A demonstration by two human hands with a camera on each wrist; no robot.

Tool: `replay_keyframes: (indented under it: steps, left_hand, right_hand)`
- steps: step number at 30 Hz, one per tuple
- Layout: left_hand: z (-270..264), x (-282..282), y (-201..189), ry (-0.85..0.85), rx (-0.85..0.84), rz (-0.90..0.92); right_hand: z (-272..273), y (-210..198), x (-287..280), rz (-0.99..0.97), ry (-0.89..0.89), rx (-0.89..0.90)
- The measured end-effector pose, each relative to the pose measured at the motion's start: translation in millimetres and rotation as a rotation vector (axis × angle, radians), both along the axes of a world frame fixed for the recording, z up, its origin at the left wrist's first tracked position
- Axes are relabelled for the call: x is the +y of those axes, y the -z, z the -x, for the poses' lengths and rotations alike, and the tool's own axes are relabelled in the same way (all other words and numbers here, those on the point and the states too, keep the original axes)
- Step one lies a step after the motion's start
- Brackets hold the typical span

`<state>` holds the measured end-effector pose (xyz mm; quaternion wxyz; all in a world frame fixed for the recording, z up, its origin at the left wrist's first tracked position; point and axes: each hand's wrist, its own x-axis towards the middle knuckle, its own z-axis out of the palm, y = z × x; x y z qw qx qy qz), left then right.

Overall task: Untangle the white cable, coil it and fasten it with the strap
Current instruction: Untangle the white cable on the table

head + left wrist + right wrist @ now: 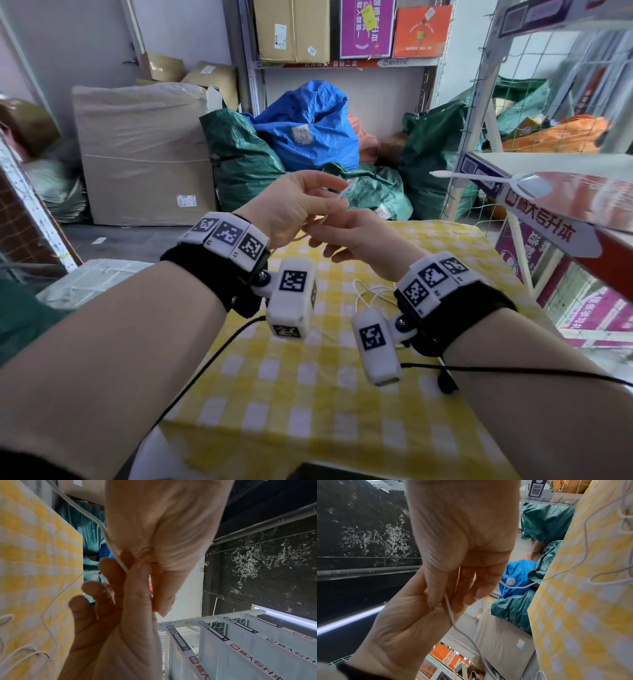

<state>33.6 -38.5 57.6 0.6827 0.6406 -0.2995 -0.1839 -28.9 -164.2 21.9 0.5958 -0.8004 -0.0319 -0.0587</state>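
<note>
Both hands are raised above the yellow checked tablecloth and meet on the thin white cable. My left hand pinches it near one end, and a short free piece sticks up past the fingers. Just below, my right hand holds the same cable with loosely bent fingers. In the left wrist view the cable runs into the pinch between the left hand and the right hand. The remaining length lies in loose loops on the cloth. I cannot make out a strap.
A metal shelf with a red and white edge label juts in close on the right. Green and blue sacks and a wrapped carton stand beyond the table's far edge. Black sensor leads trail across the cloth.
</note>
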Motion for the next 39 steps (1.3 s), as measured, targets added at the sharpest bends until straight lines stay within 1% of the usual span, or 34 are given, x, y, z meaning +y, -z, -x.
replay_keyframes:
  steps: [5, 8, 9, 11, 13, 14, 15, 17, 20, 23, 26, 28, 29, 31, 33, 35, 36, 37, 38, 39]
  left_hand:
    - [2.6, -1.3, 2.6, 0.034, -0.004, -0.005]
    - [-1.1, -0.3, 4.8, -0.006, -0.017, -0.004]
    - [-4.1, 0.7, 6.4, -0.023, -0.037, -0.041]
    - [-9.2, 5.2, 9.4, -0.032, -0.084, -0.214]
    - [-14.9, 14.0, 13.6, 0.022, -0.111, -0.430]
    - [-18.0, 18.5, 16.4, 0.056, -0.108, -0.496]
    - [-21.4, 22.5, 19.5, 0.082, -0.095, -0.519]
    - [-27.2, 29.0, 24.3, 0.096, -0.055, -0.503]
    - [-36.1, 39.9, 28.0, 0.055, -0.073, -0.543]
    - [-46.2, 52.9, 31.5, 0.006, -0.158, -0.654]
    - [-52.6, 64.6, 31.5, -0.051, -0.285, -0.835]
    - [-56.0, 73.0, 31.5, -0.131, -0.397, -0.956]
    - [-57.1, 76.8, 32.0, -0.173, -0.437, -0.994]
    - [-56.1, 79.8, 31.3, -0.222, -0.455, -0.999]
    - [-49.7, 74.6, 27.7, -0.256, -0.489, -1.001]
    - [-42.7, 64.4, 21.0, -0.280, -0.546, -0.985]
    - [-39.0, 59.5, 16.9, -0.275, -0.566, -0.976]
    - [-36.7, 54.9, 13.9, -0.259, -0.582, -0.967]
    - [-34.9, 50.6, 11.4, -0.240, -0.593, -0.959]
    - [-32.9, 45.9, 9.7, -0.222, -0.600, -0.959]
  right_hand:
    - [-3.4, -1.3, 7.6, -0.050, 0.063, -0.081]
    - [-4.4, 0.1, 5.6, -0.087, 0.113, -0.102]
    - [-4.5, 0.2, 3.6, -0.100, 0.144, -0.113]
    - [-4.0, -1.0, -1.9, -0.126, 0.207, -0.133]
    - [-4.1, -2.9, -8.2, -0.161, 0.250, -0.152]
    - [-4.8, -3.5, -11.7, -0.180, 0.271, -0.160]
    - [-6.1, -3.8, -15.3, -0.197, 0.298, -0.164]
    - [-9.0, -3.2, -23.0, -0.225, 0.364, -0.160]
    - [-12.4, -0.5, -34.1, -0.258, 0.480, -0.150]
    - [-13.6, 4.4, -44.0, -0.263, 0.588, -0.142]
    - [-12.4, 10.8, -53.2, -0.245, 0.691, -0.126]
    - [-10.0, 13.8, -60.2, -0.254, 0.767, -0.114]
    - [-8.6, 15.0, -63.6, -0.265, 0.805, -0.100]
    - [-6.3, 15.9, -68.5, -0.261, 0.871, -0.058]
    - [-7.7, 18.4, -72.7, -0.237, 0.921, -0.001]
    - [-7.4, 18.4, -72.5, -0.177, 0.907, 0.086]
    - [-6.5, 17.6, -71.5, -0.091, 0.875, 0.142]
    - [-5.3, 15.9, -69.5, 0.037, 0.851, 0.177]
    - [-4.5, 12.9, -66.0, 0.181, 0.846, 0.166]
    - [-3.5, 9.3, -60.5, 0.306, 0.852, 0.092]
